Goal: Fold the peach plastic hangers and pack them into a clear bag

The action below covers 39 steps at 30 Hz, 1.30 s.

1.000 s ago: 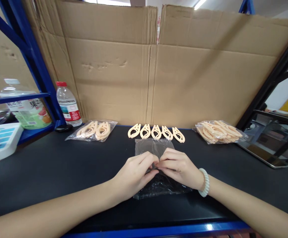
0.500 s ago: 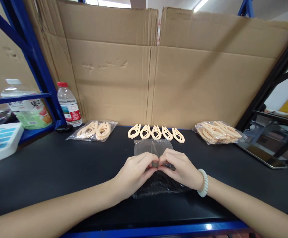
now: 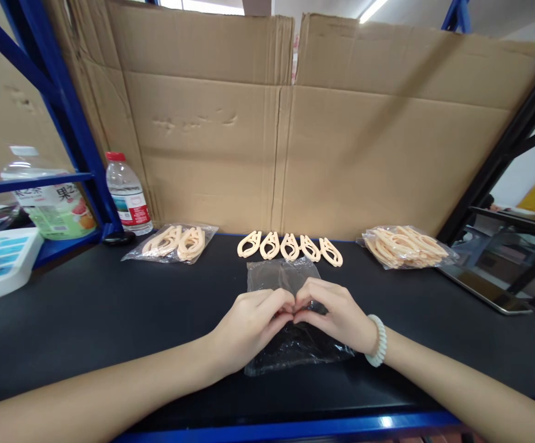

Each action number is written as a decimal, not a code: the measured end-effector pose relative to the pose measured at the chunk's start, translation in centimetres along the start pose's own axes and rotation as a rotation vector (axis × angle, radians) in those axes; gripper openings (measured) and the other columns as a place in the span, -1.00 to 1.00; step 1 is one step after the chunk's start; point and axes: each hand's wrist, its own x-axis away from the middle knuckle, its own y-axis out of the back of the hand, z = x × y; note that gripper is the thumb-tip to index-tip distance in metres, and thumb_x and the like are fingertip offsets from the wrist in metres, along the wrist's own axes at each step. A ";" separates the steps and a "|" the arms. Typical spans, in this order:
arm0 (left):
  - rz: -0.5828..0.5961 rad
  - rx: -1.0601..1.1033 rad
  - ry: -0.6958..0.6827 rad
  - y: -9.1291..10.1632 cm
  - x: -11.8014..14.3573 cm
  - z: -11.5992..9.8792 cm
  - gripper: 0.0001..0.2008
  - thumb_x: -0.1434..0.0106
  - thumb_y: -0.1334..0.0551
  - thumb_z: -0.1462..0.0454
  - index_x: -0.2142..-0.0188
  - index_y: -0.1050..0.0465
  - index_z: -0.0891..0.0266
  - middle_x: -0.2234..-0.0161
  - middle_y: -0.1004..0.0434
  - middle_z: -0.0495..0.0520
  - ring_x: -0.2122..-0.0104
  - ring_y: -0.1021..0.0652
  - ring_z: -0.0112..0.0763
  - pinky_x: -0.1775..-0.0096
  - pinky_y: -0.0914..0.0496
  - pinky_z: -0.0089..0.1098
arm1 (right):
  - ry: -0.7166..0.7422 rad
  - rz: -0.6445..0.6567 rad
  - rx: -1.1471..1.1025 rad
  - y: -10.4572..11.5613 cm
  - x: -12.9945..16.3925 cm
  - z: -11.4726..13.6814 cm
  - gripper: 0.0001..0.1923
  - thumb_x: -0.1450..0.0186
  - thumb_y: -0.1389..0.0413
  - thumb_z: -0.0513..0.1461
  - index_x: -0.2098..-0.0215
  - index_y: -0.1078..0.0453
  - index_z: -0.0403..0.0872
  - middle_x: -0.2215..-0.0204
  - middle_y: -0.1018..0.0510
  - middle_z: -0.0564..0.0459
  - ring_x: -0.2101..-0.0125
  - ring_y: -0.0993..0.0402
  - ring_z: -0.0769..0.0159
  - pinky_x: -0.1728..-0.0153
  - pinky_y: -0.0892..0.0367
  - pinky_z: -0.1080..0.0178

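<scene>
A clear plastic bag (image 3: 277, 357) lies on the black tabletop, partly covered by both hands. My left hand (image 3: 256, 320) pinches the bag near its middle, thumb against fingers. Fingertip to fingertip with it, my right hand (image 3: 329, 311) pinches the same bag and wears a pale coiled band at the wrist. The exact spot of the pinch is hidden by the fingers. Just beyond the bag, several cream folding hangers (image 3: 290, 247) stand in a row, the bag's far edge close to the middle ones.
At the back left lies a bag of hangers (image 3: 175, 243), near a red-capped water bottle (image 3: 129, 200) and a black object (image 3: 118, 238). A fuller bag of hangers (image 3: 406, 247) sits back right. Cardboard (image 3: 203, 154) walls the rear; a white tray (image 3: 9, 264) stands far left.
My fingertips have drawn closer together, and the small gap between them has closed. The bag has shifted slightly, its near edge a little lower. The hangers have not moved.
</scene>
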 end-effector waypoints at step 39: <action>0.031 -0.070 -0.250 0.3 -0.7 -0.4 -0.82 -0.34 -0.10 0.42 0.25 -0.48 0.28 0.38 -0.56 0.09 0.35 -0.48 -0.38 0.28 -0.43 -0.37 | -0.438 0.530 0.592 10.8 0.9 -11.3 -0.43 -0.12 -0.08 -0.41 -0.12 -0.30 -0.11 0.03 -0.41 -0.13 0.05 -0.39 0.12 -0.03 -0.28 0.12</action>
